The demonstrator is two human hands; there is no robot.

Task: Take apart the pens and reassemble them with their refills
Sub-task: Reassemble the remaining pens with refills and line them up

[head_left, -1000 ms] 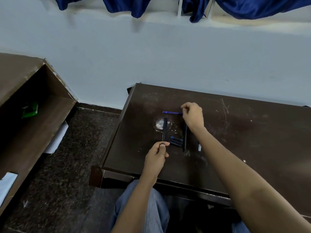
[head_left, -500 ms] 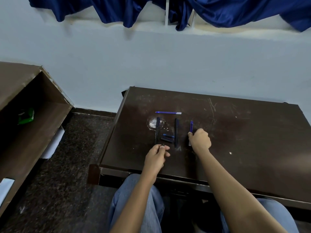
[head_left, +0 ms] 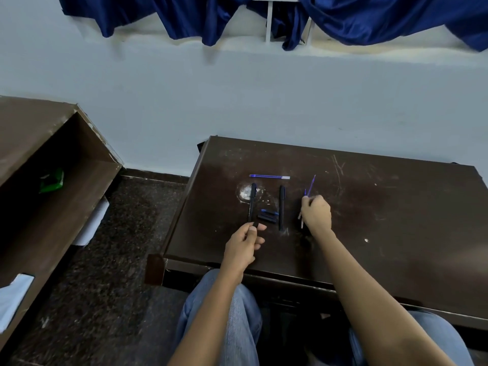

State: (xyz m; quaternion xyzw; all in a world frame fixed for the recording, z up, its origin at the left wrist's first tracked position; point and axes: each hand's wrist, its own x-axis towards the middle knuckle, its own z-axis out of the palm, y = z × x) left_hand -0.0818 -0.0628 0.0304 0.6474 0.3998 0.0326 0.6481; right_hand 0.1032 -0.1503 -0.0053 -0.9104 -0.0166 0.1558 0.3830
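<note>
On the dark brown desk (head_left: 396,233) lie pen parts. My left hand (head_left: 247,243) pinches the near end of a black pen barrel (head_left: 252,200) that points away from me. A second black barrel (head_left: 281,207) lies parallel to it on the right. Between them rest two short dark caps (head_left: 268,216). A blue refill (head_left: 269,177) lies crosswise beyond the barrels. My right hand (head_left: 315,213) holds a thin blue refill (head_left: 311,184), lifted at its far tip; a second thin blue piece shows beside it at the fingers.
An open brown cabinet (head_left: 52,194) with a green object (head_left: 51,180) inside stands at the left. A dark speckled floor strip (head_left: 113,260) separates it from the desk. A pale wall and blue curtains (head_left: 264,17) are behind. My knees in jeans (head_left: 237,313) are under the desk's front edge.
My right hand came back from the far refill to the right of the barrels and has picked up a blue refill. The left hand kept its pinch on the left barrel.
</note>
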